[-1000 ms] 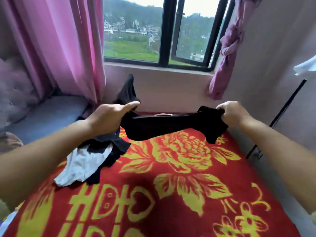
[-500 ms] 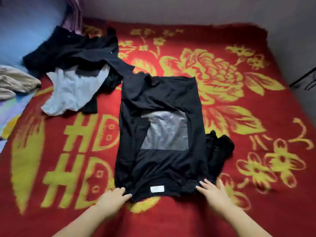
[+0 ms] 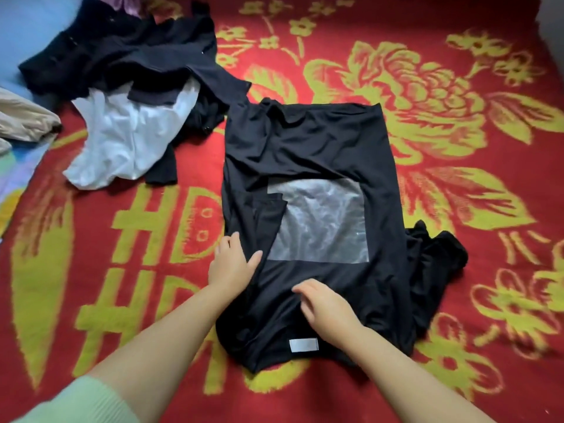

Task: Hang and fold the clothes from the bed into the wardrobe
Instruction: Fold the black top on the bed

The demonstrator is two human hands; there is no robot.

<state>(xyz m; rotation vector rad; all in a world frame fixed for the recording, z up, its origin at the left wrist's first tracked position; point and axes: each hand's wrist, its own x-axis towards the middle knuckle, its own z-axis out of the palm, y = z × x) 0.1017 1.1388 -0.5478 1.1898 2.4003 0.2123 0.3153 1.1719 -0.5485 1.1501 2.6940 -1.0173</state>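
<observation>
A black T-shirt (image 3: 311,154) with a grey square print lies spread on the red and yellow blanket (image 3: 442,123), collar and white label toward me. Its left side is folded in over the print; the right sleeve lies bunched at the right. My left hand (image 3: 232,264) rests flat on the folded left edge, fingers straight. My right hand (image 3: 323,306) lies flat on the cloth just below the print, above the label.
A pile of dark clothes (image 3: 122,59) with a white garment (image 3: 128,135) lies at the upper left of the bed. A beige garment (image 3: 21,117) sits at the left edge beside a blue sheet (image 3: 27,29).
The T-shirt went from being held up by both hands to lying flat. Both hands then moved from its collar corners onto the cloth, and the left side is now folded inward.
</observation>
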